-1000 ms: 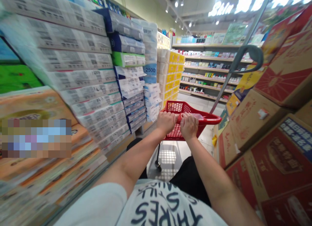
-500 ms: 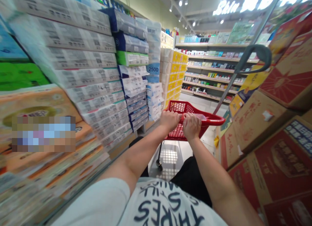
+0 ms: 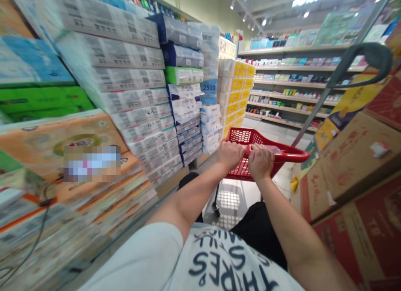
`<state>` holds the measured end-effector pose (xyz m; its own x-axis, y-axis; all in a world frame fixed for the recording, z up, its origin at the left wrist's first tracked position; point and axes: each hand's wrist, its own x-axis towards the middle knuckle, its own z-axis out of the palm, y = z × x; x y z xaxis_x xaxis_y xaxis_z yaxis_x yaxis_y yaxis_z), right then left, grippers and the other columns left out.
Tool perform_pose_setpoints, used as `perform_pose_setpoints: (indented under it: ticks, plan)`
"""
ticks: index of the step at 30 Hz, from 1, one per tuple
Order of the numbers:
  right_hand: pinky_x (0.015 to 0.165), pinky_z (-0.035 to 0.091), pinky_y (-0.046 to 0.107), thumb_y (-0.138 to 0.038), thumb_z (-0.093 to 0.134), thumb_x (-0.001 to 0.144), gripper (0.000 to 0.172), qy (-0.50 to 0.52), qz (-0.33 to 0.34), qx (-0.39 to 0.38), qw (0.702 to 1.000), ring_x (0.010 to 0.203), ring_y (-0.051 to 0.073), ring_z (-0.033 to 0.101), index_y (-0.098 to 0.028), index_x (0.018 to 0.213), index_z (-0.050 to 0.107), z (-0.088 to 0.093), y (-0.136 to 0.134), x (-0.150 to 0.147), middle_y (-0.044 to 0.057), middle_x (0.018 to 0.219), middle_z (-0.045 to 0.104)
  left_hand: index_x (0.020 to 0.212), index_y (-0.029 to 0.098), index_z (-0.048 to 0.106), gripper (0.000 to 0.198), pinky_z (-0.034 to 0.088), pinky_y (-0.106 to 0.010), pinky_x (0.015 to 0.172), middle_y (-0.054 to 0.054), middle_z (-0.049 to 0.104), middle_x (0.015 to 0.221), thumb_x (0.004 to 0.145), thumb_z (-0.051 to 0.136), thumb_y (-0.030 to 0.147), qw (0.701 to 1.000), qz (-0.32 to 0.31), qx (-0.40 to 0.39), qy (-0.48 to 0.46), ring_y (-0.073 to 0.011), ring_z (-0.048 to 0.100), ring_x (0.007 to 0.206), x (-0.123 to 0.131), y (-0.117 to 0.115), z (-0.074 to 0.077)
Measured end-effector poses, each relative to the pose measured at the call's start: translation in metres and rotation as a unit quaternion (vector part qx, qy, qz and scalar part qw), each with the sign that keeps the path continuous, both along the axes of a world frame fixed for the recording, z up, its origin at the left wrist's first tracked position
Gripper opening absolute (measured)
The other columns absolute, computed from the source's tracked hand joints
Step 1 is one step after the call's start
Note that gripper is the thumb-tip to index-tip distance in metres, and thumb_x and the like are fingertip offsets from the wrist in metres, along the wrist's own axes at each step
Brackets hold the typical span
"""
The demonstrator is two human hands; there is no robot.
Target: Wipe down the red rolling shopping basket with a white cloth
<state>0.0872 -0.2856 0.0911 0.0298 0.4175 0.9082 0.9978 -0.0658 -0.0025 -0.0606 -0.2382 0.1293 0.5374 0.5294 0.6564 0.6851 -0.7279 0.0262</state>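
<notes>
A red plastic shopping basket on wheels [image 3: 247,137] stands in a narrow store aisle just ahead of me. My left hand [image 3: 230,154] and my right hand [image 3: 261,160] sit side by side on its near rim, both with fingers curled over the rim. A thin clear plastic item [image 3: 273,149] lies at the rim by my right hand. The basket's long grey pull handle [image 3: 360,62] rises up to the right.
Stacked packs of tissue and paper rolls [image 3: 125,94] wall the left side. Red and brown cardboard cartons [image 3: 351,165] are piled close on the right. Stocked shelves [image 3: 282,98] cross the far end, past yellow packs [image 3: 236,90]. Pale floor [image 3: 232,199] shows under the basket.
The view has swung left and I have moved along the aisle. The stacks on the left slid past. Both hands keep the same hold on the basket rim.
</notes>
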Motion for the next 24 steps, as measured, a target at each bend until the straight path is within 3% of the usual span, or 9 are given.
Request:
perform_pose_setpoints:
  ticks: [4, 11, 17, 24]
  plan:
    - [0.099, 0.032, 0.039, -0.024, 0.044, 0.095, 0.028, -0.012, -0.002, 0.007, 1.000, 0.116, 0.024, 0.052, -0.015, 0.116, 0.062, 0.000, 0.000, 0.002, 0.010, 0.116, 0.066, 0.102, 0.021, 0.060, 0.031, 0.031, -0.040, 0.092, -0.006, 0.062, 0.099, 0.099, 0.037, 0.041, 0.999, -0.011, 0.037, -0.029, -0.0228, 0.051, 0.099, -0.005, -0.006, -0.011]
    - [0.100, 0.031, 0.039, -0.024, 0.043, 0.096, 0.029, -0.002, -0.002, -0.006, 1.000, 0.118, 0.024, 0.051, -0.015, 0.117, 0.061, 0.002, -0.001, 0.001, 0.010, 0.118, 0.065, 0.085, 0.016, 0.063, 0.056, 0.033, -0.039, 0.077, -0.009, 0.065, 0.086, 0.101, 0.020, 0.048, 0.999, 0.017, -0.033, 0.013, -0.0211, 0.055, 0.081, 0.005, 0.005, 0.008]
    - [0.100, 0.031, 0.039, -0.024, 0.043, 0.095, 0.029, -0.012, -0.006, 0.002, 1.000, 0.116, 0.024, 0.052, -0.015, 0.115, 0.062, 0.001, -0.002, 0.001, 0.011, 0.116, 0.066, 0.104, 0.021, 0.059, 0.033, 0.031, -0.040, 0.093, -0.007, 0.061, 0.099, 0.099, 0.034, 0.041, 0.999, -0.015, 0.025, -0.023, -0.0226, 0.050, 0.100, -0.007, -0.005, -0.010]
    - [0.099, 0.032, 0.040, -0.024, 0.044, 0.095, 0.030, -0.010, 0.003, 0.005, 1.000, 0.116, 0.024, 0.052, -0.014, 0.117, 0.061, 0.000, -0.003, 0.002, 0.012, 0.117, 0.065, 0.086, 0.016, 0.062, 0.052, 0.033, -0.037, 0.081, -0.008, 0.064, 0.088, 0.103, 0.020, 0.042, 0.999, 0.016, -0.034, -0.018, -0.0196, 0.054, 0.084, 0.003, 0.005, 0.004]
